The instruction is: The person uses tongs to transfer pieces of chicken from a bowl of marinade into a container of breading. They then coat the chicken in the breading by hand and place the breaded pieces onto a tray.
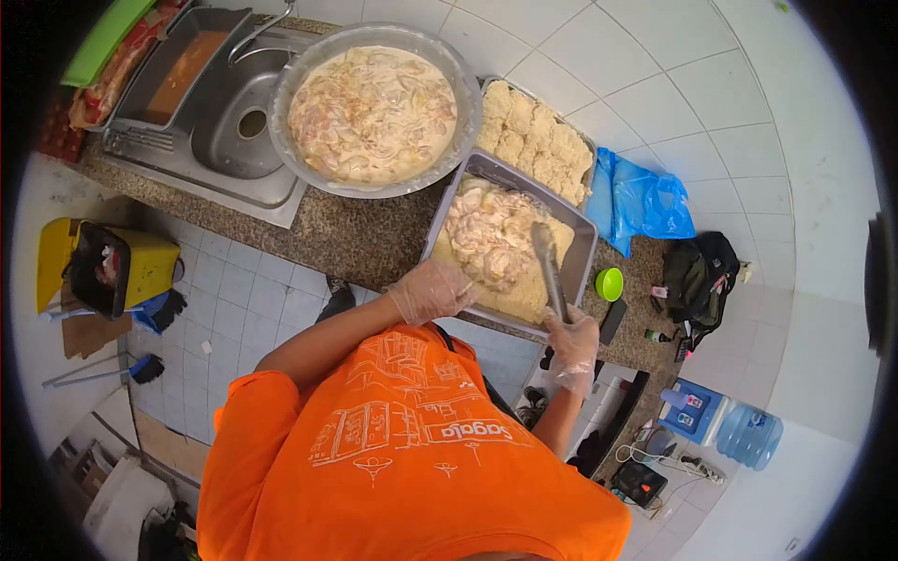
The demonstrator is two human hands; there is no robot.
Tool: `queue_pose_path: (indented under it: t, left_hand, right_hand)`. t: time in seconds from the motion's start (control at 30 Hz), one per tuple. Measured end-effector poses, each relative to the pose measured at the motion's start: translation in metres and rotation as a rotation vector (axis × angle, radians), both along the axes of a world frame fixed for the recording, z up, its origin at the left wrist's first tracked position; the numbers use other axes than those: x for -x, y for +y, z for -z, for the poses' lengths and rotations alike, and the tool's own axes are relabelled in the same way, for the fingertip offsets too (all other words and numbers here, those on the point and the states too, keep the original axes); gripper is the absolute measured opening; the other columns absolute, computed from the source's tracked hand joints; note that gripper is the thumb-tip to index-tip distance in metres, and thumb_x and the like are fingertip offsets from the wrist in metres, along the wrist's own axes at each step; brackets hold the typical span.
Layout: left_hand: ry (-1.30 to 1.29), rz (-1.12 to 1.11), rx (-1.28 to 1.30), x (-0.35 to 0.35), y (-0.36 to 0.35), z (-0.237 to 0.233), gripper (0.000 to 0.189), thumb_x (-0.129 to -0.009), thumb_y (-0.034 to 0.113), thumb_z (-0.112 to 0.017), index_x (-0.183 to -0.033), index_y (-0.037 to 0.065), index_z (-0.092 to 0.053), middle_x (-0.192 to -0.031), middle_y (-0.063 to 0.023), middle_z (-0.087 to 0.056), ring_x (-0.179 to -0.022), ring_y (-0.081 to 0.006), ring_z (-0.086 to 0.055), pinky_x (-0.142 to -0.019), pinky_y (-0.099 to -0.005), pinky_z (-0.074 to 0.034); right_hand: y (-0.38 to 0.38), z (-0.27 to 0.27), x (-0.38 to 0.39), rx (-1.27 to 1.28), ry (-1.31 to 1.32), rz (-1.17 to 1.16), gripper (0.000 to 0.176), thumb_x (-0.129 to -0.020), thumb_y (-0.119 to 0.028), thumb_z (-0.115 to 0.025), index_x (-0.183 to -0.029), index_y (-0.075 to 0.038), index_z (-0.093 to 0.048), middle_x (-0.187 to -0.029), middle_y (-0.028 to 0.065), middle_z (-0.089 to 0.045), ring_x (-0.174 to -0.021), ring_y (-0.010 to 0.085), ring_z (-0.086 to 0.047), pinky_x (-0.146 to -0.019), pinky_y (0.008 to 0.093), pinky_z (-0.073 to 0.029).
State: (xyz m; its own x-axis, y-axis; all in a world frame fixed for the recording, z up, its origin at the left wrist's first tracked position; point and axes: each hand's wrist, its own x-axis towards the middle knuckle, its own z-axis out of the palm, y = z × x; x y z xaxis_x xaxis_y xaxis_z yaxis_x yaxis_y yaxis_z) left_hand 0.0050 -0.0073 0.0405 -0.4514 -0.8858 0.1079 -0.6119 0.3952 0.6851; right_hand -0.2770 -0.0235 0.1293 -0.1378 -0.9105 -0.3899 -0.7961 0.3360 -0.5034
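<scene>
My right hand [572, 351], in a clear plastic glove, grips metal tongs [545, 257] whose far end reaches over the grey tub [587, 245]. In that tub, pale wet pieces of what looks like battered raw meat [491, 229] lie on a layer of crumbs [510, 304]. My left hand [432, 292], also gloved, is at the tub's near left corner, its fingers curled at the rim and partly hidden. Behind the tub, a tray of crumb-coated pieces [533, 136] stands against the wall. To the left is a large metal basin [465, 122] full of pieces in creamy batter [369, 117].
A sink [245, 122] and a grey bin with brownish liquid [187, 70] stand at the left. Right of the tub are a blue plastic bag [645, 201], a green bowl [609, 284] and a dark backpack [700, 285]. A yellow bin [150, 266] stands on the floor.
</scene>
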Motion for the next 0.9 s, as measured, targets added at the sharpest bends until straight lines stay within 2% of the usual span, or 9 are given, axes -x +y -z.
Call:
queue_pose_path:
  t: [0.13,0.2,0.23,0.3,0.4,0.53,0.63,0.83,0.9]
  left_hand:
    - [-0.010,-0.016,0.018,0.002,0.003,0.014,0.043,-0.095,0.037,-0.051,-0.073,0.002,-0.063,-0.073,-0.0193,-0.062,-0.075,-0.0378,-0.062,-0.074,-0.0475,-0.048]
    - [0.008,-0.007,0.052,0.003,0.004,0.020,0.044,-0.096,0.038,-0.050,-0.073,0.002,-0.063,-0.072,-0.0196,-0.062,-0.075,-0.0376,-0.062,-0.074,-0.0478,-0.049]
    - [-0.001,-0.025,0.051,0.002,0.005,0.019,0.044,-0.096,0.038,-0.050,-0.073,0.002,-0.063,-0.072,-0.0196,-0.062,-0.075,-0.0376,-0.062,-0.074,-0.0478,-0.049]
    - [-0.013,-0.028,0.095,0.002,0.005,0.017,0.042,-0.095,0.037,-0.050,-0.074,0.003,-0.063,-0.071,-0.0194,-0.062,-0.072,-0.0382,-0.063,-0.070,-0.0485,-0.050]
    - [-0.016,0.021,0.020,0.003,0.001,0.023,0.038,-0.093,0.035,-0.052,-0.073,0.004,-0.062,-0.069,-0.0188,-0.062,-0.067,-0.0384,-0.063,-0.064,-0.0487,-0.050]
    - [0.038,-0.082,0.062,0.008,0.006,0.035,0.039,-0.091,0.038,-0.050,-0.077,0.004,-0.062,-0.067,-0.0191,-0.061,-0.069,-0.0382,-0.064,-0.068,-0.0484,-0.050]
    - [0.039,-0.080,0.045,0.005,0.005,0.035,0.039,-0.090,0.039,-0.051,-0.076,0.005,-0.062,-0.067,-0.0188,-0.061,-0.069,-0.0388,-0.063,-0.068,-0.0481,-0.050]
    - [0.096,-0.027,-0.037,-0.001,0.007,0.030,0.043,-0.089,0.043,-0.053,-0.073,0.004,-0.060,-0.067,-0.0192,-0.061,-0.068,-0.0387,-0.063,-0.068,-0.0479,-0.051]
    - [0.084,-0.046,0.039,0.001,0.006,0.033,0.043,-0.090,0.042,-0.052,-0.072,0.004,-0.061,-0.068,-0.0189,-0.062,-0.069,-0.0387,-0.063,-0.068,-0.0479,-0.051]
  right_hand:
    - [-0.017,-0.034,-0.042,0.192,0.204,-0.064,0.036,-0.079,-0.025,-0.073,-0.109,-0.005,-0.071,-0.085,0.0188,-0.071,-0.074,0.0283,-0.070,-0.069,0.0365,-0.052]
    - [-0.033,-0.053,-0.089,0.340,0.354,-0.318,0.031,-0.079,-0.025,-0.073,-0.101,-0.002,-0.071,-0.083,0.0197,-0.070,-0.079,0.0351,-0.068,-0.071,0.0397,-0.052]
    - [-0.041,-0.050,-0.108,0.344,0.343,-0.335,0.031,-0.079,-0.025,-0.073,-0.101,-0.002,-0.071,-0.083,0.0197,-0.070,-0.079,0.0351,-0.068,-0.071,0.0397,-0.052]
    - [-0.056,-0.045,-0.145,0.676,0.410,-0.633,0.019,-0.080,-0.019,-0.068,-0.089,-0.002,-0.070,-0.078,0.0181,-0.067,-0.077,0.0362,-0.066,-0.069,0.0420,-0.052]
    - [-0.084,-0.043,-0.203,0.687,0.424,-0.935,0.007,-0.078,-0.011,-0.062,-0.078,-0.005,-0.065,-0.075,0.0166,-0.065,-0.072,0.0357,-0.065,-0.066,0.0432,-0.051]
    - [-0.118,0.000,-0.248,0.670,0.429,-1.130,0.004,-0.076,-0.006,-0.058,-0.076,-0.004,-0.061,-0.076,0.0200,-0.064,-0.076,0.0386,-0.064,-0.071,0.0472,-0.050]
    - [-0.131,0.036,-0.261,0.893,0.335,-1.222,0.004,-0.077,-0.007,-0.058,-0.073,-0.008,-0.060,-0.073,0.0165,-0.063,-0.072,0.0367,-0.063,-0.063,0.0438,-0.050]
    - [-0.134,0.058,-0.224,0.917,0.168,-1.134,0.011,-0.077,-0.012,-0.061,-0.074,-0.002,-0.061,-0.072,0.0200,-0.063,-0.066,0.0392,-0.061,-0.062,0.0469,-0.049]
    - [-0.136,0.043,-0.218,0.158,0.086,-0.866,0.018,-0.078,-0.011,-0.070,-0.087,0.004,-0.068,-0.069,0.0139,-0.064,-0.055,0.0283,-0.056,-0.054,0.0367,-0.047]
